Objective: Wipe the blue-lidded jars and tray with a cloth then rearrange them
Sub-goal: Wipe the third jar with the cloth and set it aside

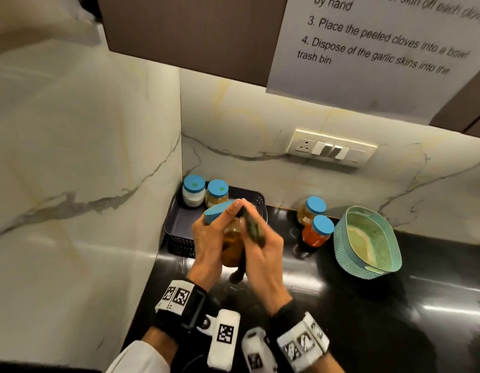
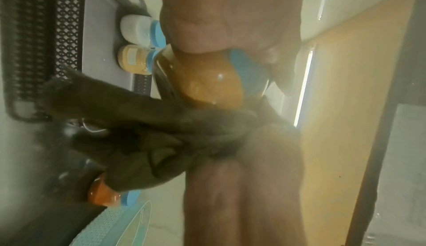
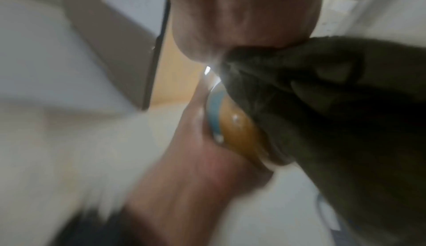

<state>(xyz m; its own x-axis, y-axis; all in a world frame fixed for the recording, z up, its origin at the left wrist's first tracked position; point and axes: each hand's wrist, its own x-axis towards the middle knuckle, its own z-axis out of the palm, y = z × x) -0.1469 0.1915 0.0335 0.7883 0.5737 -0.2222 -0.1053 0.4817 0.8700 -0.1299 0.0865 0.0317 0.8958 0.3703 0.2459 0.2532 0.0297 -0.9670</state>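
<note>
My left hand [image 1: 206,238] grips a blue-lidded jar [image 1: 230,243] of amber contents, tilted, above the counter in front of the dark tray [image 1: 177,227]. My right hand [image 1: 260,249] holds a dark olive cloth [image 1: 253,230] pressed against the jar's side. In the left wrist view the jar [image 2: 207,78] shows under my fingers with the cloth [image 2: 143,133] bunched below it. The right wrist view is blurred; jar [image 3: 239,133] and cloth [image 3: 334,104] meet there. Two blue-lidded jars stand at the tray's back: a white one [image 1: 193,191] and a tan one [image 1: 217,193].
Two more blue-lidded jars stand on the black counter right of the tray, a yellowish one [image 1: 311,211] and a red one [image 1: 318,231]. A teal perforated basket [image 1: 368,243] sits further right. Marble walls close the corner; a switch plate [image 1: 331,150] is on the back wall.
</note>
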